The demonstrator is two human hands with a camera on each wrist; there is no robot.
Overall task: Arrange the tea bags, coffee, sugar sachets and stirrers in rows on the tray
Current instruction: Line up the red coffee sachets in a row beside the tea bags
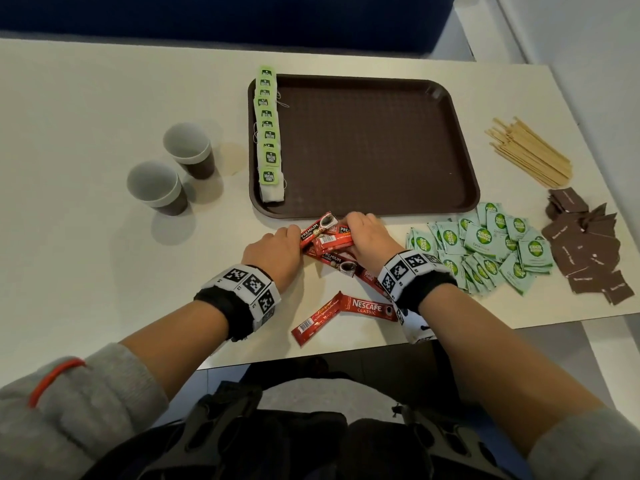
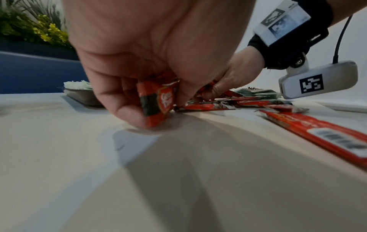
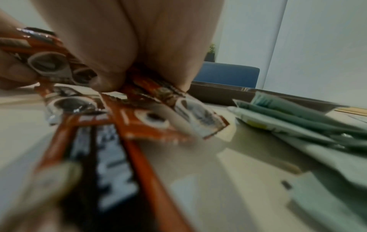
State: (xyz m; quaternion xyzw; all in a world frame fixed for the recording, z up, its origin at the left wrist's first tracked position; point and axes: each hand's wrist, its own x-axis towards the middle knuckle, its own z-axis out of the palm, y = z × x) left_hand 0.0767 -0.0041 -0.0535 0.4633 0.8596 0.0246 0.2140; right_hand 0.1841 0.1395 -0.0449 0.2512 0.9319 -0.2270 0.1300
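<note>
Red coffee sticks (image 1: 327,237) bunched between both hands' curled fingers (image 2: 127,109) — slippery, uneven; some may slide loose before reaching the tray (image 1: 460,202).

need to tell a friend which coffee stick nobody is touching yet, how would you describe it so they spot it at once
Start at the brown tray, then come toward the table's near edge, past both hands gathering red sticks. The loose coffee stick lies alone between the wrists, crossing another red stick, and it alone shows white NESCAFE CLASSIC lettering face up.

The right hand (image 1: 367,237) and its wristband cover part of the coffee sticks (image 1: 327,242); the right wrist view is blurred.
</note>
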